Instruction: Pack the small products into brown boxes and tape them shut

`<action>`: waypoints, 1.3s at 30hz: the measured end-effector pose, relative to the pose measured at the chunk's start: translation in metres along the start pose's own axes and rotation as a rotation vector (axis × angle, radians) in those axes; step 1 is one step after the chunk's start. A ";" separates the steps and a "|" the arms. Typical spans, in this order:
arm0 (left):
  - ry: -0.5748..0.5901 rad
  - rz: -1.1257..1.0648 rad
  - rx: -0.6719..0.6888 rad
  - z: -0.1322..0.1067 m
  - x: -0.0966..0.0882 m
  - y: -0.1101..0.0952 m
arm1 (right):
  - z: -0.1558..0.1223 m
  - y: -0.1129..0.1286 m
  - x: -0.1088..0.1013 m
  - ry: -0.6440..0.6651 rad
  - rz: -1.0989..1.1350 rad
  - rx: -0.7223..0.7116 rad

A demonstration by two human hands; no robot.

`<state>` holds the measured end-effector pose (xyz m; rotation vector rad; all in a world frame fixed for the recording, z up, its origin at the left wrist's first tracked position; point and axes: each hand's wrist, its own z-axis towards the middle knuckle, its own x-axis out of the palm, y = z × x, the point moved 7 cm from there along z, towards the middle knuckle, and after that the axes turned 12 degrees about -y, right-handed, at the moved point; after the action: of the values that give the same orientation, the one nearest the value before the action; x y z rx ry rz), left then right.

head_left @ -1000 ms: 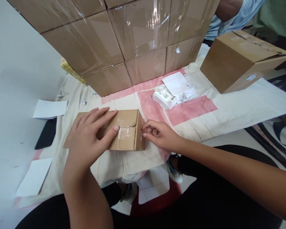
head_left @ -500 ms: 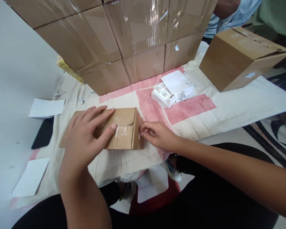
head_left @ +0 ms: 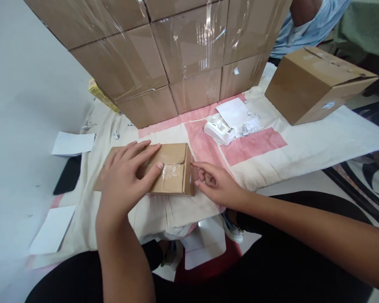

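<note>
A small brown cardboard box (head_left: 170, 151) lies on its side on the bed-like surface before me, with a strip of clear tape (head_left: 173, 171) across its top seam. My left hand (head_left: 128, 176) rests on the box's top, fingers spread, thumb beside the tape. At the box's right end is my right hand (head_left: 216, 181). Its index finger stretches to the end face and the thumb tip is apart from it, while the other fingers curl in; I see nothing held. The end face itself is mostly turned away from view.
Behind stands a stack of taped cardboard boxes (head_left: 189, 46). A white tape dispenser (head_left: 219, 131) sits near a paper sheet (head_left: 232, 111) and scraps. A larger box (head_left: 306, 90) is at right, near a person's sleeve (head_left: 286, 38). A dark phone-like slab (head_left: 68, 174) and white papers (head_left: 52, 229) lie left.
My right hand's pinch at the box end has loosened, with the index finger now straightened and the thumb apart. My left hand stays on the box. The whole view has shifted slightly.
</note>
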<state>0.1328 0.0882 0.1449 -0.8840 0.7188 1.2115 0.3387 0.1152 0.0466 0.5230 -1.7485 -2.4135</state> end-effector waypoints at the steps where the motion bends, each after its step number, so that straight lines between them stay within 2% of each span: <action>1: 0.002 0.002 0.000 0.000 0.000 0.000 | -0.008 -0.001 0.006 -0.003 0.015 0.031; 5: 0.014 0.007 -0.012 0.001 0.000 -0.001 | -0.022 -0.006 0.010 -0.029 0.021 0.129; 11: 0.010 -0.008 -0.018 0.001 -0.001 -0.003 | -0.016 -0.016 0.006 -0.048 0.014 0.165; 22: -0.010 -0.012 -0.007 0.000 0.000 -0.001 | 0.003 -0.013 0.014 0.017 -0.097 -0.032; 29: -0.002 -0.007 0.001 0.000 -0.001 -0.004 | 0.014 0.002 0.015 0.141 -0.251 -0.261; 35: 0.014 -0.011 0.001 -0.001 -0.001 -0.005 | 0.016 0.002 0.016 0.165 -0.336 -0.274; 39: 0.013 -0.021 -0.015 -0.001 0.000 -0.003 | 0.014 0.009 0.008 0.163 -0.438 -0.310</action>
<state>0.1358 0.0867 0.1448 -0.9103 0.7101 1.1947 0.3250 0.1225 0.0574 1.1168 -1.2624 -2.7539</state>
